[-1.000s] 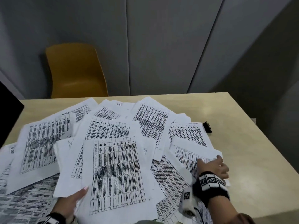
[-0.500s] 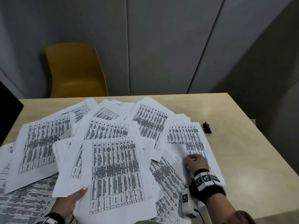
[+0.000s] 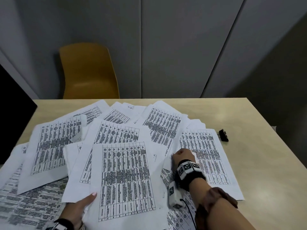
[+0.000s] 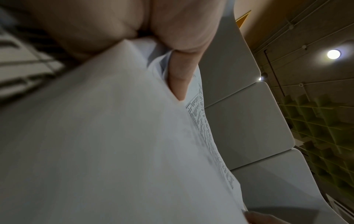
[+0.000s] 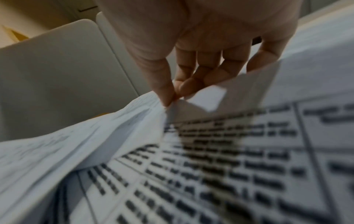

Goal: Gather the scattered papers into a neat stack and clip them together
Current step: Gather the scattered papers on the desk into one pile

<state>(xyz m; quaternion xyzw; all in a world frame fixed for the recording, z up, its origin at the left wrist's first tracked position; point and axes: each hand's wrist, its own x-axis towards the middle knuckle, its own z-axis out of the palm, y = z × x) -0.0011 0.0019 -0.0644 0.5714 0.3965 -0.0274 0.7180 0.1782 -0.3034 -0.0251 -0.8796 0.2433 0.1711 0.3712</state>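
Note:
Several white sheets printed with black tables lie fanned across the beige table (image 3: 265,163). My left hand (image 3: 83,205) grips the near edge of a small stack of papers (image 3: 123,176), thumb on top; in the left wrist view the thumb (image 4: 178,78) presses on the papers (image 4: 114,144). My right hand (image 3: 181,156) pinches the edge of a sheet at the right of the pile; the right wrist view shows thumb and fingertips (image 5: 168,97) closed on the lifted sheet (image 5: 145,121). A black binder clip (image 3: 224,134) lies on the bare table to the right of the papers.
A yellow chair (image 3: 88,72) stands behind the table's far edge, in front of grey wall panels. A dark object (image 3: 15,110) sits at the far left. The table's right edge runs near the clip.
My right hand moved left and away from the table's right side, from one sheet's corner to the pile's middle, where it pinches a sheet. The left hand stayed put.

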